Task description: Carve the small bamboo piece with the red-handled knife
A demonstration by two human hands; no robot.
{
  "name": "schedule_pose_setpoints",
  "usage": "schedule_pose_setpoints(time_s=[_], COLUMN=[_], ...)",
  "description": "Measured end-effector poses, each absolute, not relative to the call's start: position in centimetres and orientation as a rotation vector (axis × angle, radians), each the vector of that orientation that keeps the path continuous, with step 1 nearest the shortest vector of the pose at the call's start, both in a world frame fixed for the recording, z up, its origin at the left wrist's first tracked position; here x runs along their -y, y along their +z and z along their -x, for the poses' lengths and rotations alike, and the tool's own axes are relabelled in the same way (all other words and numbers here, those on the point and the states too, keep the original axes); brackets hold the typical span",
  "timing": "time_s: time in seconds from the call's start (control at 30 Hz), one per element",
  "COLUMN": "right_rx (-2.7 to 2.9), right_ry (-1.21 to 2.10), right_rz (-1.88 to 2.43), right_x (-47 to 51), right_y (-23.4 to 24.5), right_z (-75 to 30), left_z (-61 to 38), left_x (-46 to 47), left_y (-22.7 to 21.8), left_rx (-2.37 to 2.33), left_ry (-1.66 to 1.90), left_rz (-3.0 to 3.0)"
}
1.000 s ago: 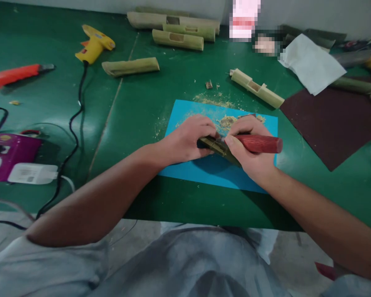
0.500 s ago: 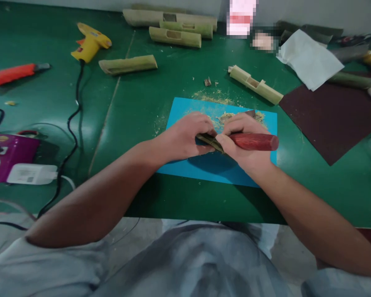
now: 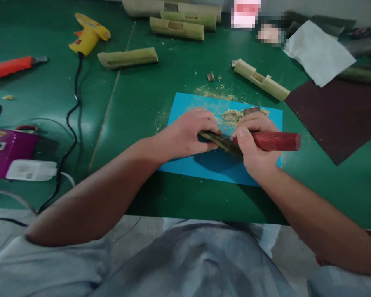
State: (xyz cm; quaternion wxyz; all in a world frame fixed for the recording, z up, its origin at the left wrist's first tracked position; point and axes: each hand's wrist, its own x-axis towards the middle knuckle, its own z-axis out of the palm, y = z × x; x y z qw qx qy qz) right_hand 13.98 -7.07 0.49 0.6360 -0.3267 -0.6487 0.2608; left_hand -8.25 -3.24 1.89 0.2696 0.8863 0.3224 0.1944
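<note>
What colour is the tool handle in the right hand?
The handle is dark red, clearest in the head view.

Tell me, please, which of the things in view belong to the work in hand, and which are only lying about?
Probably in the work:
dark bamboo piece, in the left hand
red-handled tool, in the right hand
blue sheet beneath, with shavings

Probably just lying about:
yellow glue gun
orange tool
purple box
white sheet
brown sheet
bamboo tubes at the back
</note>
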Motion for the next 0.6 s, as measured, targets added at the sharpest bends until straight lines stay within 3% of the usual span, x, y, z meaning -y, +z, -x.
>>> schedule_pose_setpoints(time_s=[0.6], right_rx=[1.480], right_ry=[0.777], right_rz=[0.841], right_x=[7.07], right_y=[1.40], right_z=[-13.80], left_z=[8.18], left_x=[3.27], left_y=[2.04], left_rx=[-0.869], left_ry=[0.491], left_rz=[-2.393])
